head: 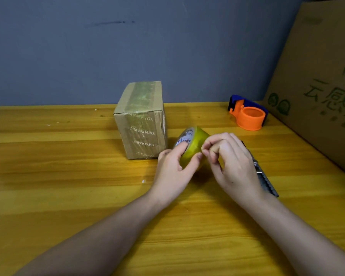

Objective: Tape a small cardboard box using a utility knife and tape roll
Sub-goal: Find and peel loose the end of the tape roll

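At a wooden table [68, 196], the left hand [172, 172] grips a yellow tape roll [191, 148] beside the small cardboard box [141, 124] while the right hand [231, 164] pinches at its surface, fingertips together; picking slowly should lift the tape's end cleanly.
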A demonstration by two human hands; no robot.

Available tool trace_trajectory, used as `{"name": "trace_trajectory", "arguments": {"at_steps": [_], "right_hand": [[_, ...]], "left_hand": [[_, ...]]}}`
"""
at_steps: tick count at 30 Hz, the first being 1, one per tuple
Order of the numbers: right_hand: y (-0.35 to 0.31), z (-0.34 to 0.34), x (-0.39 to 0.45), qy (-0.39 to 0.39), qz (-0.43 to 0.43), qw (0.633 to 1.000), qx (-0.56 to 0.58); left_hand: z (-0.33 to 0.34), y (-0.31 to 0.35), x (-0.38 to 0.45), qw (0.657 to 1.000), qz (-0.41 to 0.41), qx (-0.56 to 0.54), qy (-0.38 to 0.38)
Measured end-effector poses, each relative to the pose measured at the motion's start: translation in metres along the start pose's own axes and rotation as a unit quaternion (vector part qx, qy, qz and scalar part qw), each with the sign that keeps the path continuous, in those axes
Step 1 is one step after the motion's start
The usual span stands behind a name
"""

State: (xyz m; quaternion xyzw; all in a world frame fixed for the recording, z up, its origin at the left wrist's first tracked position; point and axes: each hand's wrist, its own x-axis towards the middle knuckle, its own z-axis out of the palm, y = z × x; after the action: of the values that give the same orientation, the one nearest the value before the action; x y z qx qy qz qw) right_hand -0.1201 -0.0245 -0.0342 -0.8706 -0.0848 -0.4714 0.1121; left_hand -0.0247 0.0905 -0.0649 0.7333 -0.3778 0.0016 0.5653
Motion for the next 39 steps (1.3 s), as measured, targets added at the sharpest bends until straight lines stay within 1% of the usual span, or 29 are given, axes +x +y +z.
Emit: {"name": "trace_trajectory", "arguments": {"at_steps": [2, 5, 8, 13, 18, 23, 25, 29, 34, 36, 39], "right_hand": [[0.0007, -0.0009, -0.0003, 0.009, -0.008, 1.000, 0.004], [-0.0001, -0.0007, -0.0003, 0.037, 0.014, 0.998, 0.038], [0.0012, 0.0000, -0.0010, 0.039, 0.027, 0.997, 0.054], [0.0021, 0.0014, -0.0012, 0.047, 0.037, 0.997, 0.044], [0.0013, 0.0006, -0.0004, 0.052, 0.067, 0.994, 0.071], [-0.0029, -0.0003, 0.0007, 0.042, 0.138, 0.983, 0.115], [-0.0034, -0.0001, 0.0004, 0.031, 0.150, 0.983, 0.102], [0.0008, -0.0021, 0.0009, 0.019, 0.137, 0.990, 0.039], [0.0040, -0.0027, 0.0001, 0.019, 0.132, 0.991, 0.011], [0.0039, -0.0029, 0.0005, 0.025, 0.114, 0.993, -0.011], [0.0054, -0.0052, 0.0014, 0.024, 0.065, 0.995, -0.071]], "left_hand": [[0.0004, 0.0006, -0.0011, 1.000, 0.000, 0.001, 0.001], [0.0001, 0.0015, -0.0014, 1.000, 0.005, -0.010, -0.004], [0.0003, 0.0024, -0.0012, 1.000, 0.020, -0.007, -0.003], [0.0009, 0.0029, -0.0014, 0.999, 0.035, 0.006, 0.007], [0.0009, 0.0024, -0.0012, 0.999, 0.046, 0.012, -0.003], [-0.0006, 0.0059, -0.0022, 0.999, 0.045, -0.007, 0.003], [-0.0008, 0.0061, -0.0024, 0.999, 0.042, -0.011, 0.002], [-0.0014, 0.0043, -0.0018, 0.999, 0.026, -0.024, -0.002], [-0.0011, 0.0020, -0.0015, 0.999, 0.012, -0.030, -0.008], [-0.0018, 0.0027, -0.0014, 0.999, 0.016, -0.035, -0.013], [-0.0026, 0.0030, -0.0022, 0.999, 0.037, -0.015, -0.022]]}}
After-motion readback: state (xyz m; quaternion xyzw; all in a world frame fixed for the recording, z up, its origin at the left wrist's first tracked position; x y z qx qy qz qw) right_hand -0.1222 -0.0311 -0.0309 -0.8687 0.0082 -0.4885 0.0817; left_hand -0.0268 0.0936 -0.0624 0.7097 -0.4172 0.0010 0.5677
